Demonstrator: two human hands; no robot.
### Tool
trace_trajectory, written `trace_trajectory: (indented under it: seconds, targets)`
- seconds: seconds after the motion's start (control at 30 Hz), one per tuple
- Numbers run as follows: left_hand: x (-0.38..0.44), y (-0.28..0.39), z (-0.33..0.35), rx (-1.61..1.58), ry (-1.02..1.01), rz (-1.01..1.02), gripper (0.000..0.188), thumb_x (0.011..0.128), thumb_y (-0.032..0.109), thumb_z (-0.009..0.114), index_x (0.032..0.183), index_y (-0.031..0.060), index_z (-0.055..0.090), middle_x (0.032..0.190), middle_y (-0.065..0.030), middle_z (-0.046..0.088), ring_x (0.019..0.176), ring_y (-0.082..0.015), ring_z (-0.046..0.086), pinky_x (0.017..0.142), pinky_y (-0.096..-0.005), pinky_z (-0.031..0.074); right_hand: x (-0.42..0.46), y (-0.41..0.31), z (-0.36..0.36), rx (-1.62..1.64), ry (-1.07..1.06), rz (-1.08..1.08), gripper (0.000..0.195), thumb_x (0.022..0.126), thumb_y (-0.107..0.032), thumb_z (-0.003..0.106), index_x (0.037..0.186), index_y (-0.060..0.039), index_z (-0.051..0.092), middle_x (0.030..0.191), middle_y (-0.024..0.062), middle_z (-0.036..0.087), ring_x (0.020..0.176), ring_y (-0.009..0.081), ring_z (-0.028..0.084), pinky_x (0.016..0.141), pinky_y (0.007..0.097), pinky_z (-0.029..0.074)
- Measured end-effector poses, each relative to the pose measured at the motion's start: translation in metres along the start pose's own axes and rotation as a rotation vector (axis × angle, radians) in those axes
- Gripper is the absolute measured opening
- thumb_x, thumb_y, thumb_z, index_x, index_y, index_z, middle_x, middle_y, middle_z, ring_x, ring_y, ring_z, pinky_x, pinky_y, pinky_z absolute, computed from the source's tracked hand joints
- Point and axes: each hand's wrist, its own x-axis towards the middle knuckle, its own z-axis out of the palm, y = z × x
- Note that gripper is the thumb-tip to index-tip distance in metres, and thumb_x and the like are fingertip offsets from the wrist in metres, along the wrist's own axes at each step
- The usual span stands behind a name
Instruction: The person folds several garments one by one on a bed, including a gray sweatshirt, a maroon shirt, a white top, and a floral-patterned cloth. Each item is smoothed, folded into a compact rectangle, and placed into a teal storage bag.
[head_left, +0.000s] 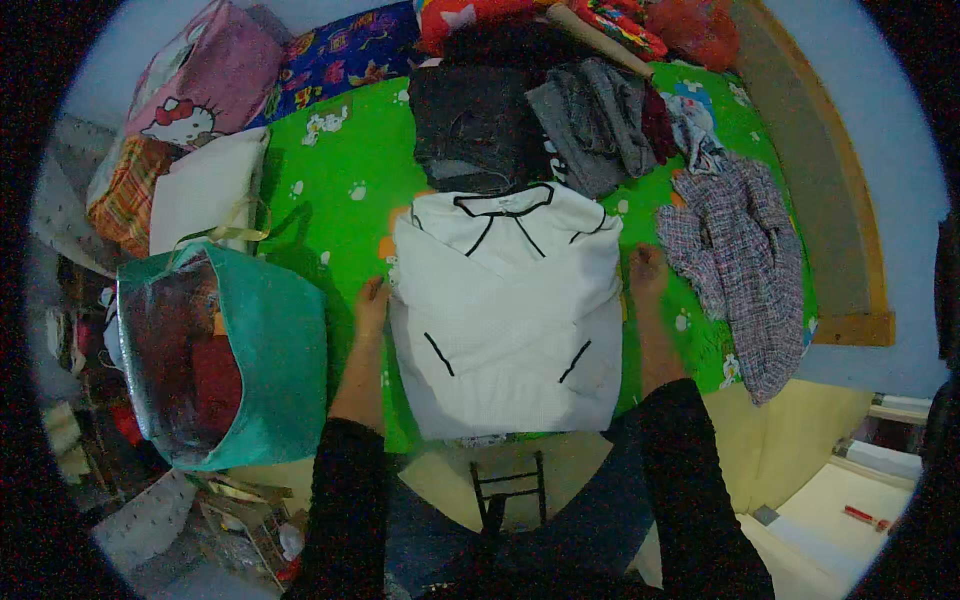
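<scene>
A white long-sleeved top (506, 300) with black piping lies front up before me on a green patterned bedsheet (352, 157). Its sleeves are folded across the chest, and the neckline points away from me. My left hand (372, 294) is at the top's left edge, fingers close together; whether they grip the fabric is unclear. On the opposite side, my right hand (646, 268) rests beside the right edge, with its fingers turned down and partly hidden. The hem reaches the near edge of the bed.
Folded dark trousers (472, 120) and grey trousers (596, 124) lie beyond the top. A tweed-like garment (750, 262) is spread at right. An open green bag (281, 360) with silvery lining stands at left, before a pink bag (217, 75). A wooden frame (847, 210) borders the right side.
</scene>
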Motion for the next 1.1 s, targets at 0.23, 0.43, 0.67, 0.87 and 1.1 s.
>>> trace_trajectory:
  seconds: [0.23,0.43,0.67,0.87,1.1]
  targets:
    - [0.063,0.04,0.026,-0.283,-0.318,-0.329,0.032,0.079,0.028,0.062,0.101,0.0044,0.057,0.092,-0.0079,0.06,0.082,-0.0183,0.056,0.075,-0.031,0.044,0.065,-0.061,0.019,0.463,-0.349,0.63,0.055,0.074,-0.016,0.069,0.121,0.0005,0.045,0.107,0.0157,0.057,0.097,0.022,0.055,0.083,0.0335,0.045]
    - [0.093,0.068,0.044,-0.26,-0.268,-0.169,0.062,0.073,0.034,0.07,0.125,0.0102,0.046,0.122,-0.0119,0.05,0.112,-0.025,0.047,0.091,-0.0389,0.038,0.105,-0.082,0.036,-0.062,-0.721,0.193,0.075,0.056,-0.023,0.08,0.121,-0.0042,0.047,0.108,0.0181,0.057,0.101,0.0279,0.054,0.086,0.0352,0.044]
    - [0.133,0.065,0.066,0.763,-0.212,0.342,0.064,0.065,0.031,0.074,0.121,0.0104,0.049,0.117,-0.0134,0.053,0.106,-0.0284,0.053,0.085,-0.0406,0.044,0.112,-0.118,0.051,-0.341,-0.755,0.115,0.055,0.064,-0.037,0.074,0.103,-0.0025,0.058,0.1,0.0162,0.06,0.094,0.0299,0.058,0.079,0.0383,0.046]
    - [0.096,0.107,0.098,1.209,-0.375,0.434,0.049,0.072,0.039,0.066,0.109,0.0082,0.057,0.109,-0.0166,0.057,0.103,-0.0325,0.054,0.082,-0.0418,0.045,0.094,-0.097,0.052,-0.306,-0.533,0.054,0.033,0.074,-0.035,0.066,0.087,-0.0053,0.063,0.082,0.0166,0.061,0.075,0.0324,0.061,0.064,0.0407,0.046]
    - [0.059,0.187,0.05,0.943,-0.266,0.449,0.056,0.081,0.043,0.054,0.116,-0.001,0.051,0.115,-0.0236,0.053,0.106,-0.0371,0.051,0.09,-0.0413,0.041,0.106,-0.161,-0.011,-0.267,-0.471,0.004,0.031,0.077,-0.035,0.062,0.09,-0.0069,0.064,0.082,0.0145,0.063,0.075,0.0327,0.061,0.066,0.0404,0.046]
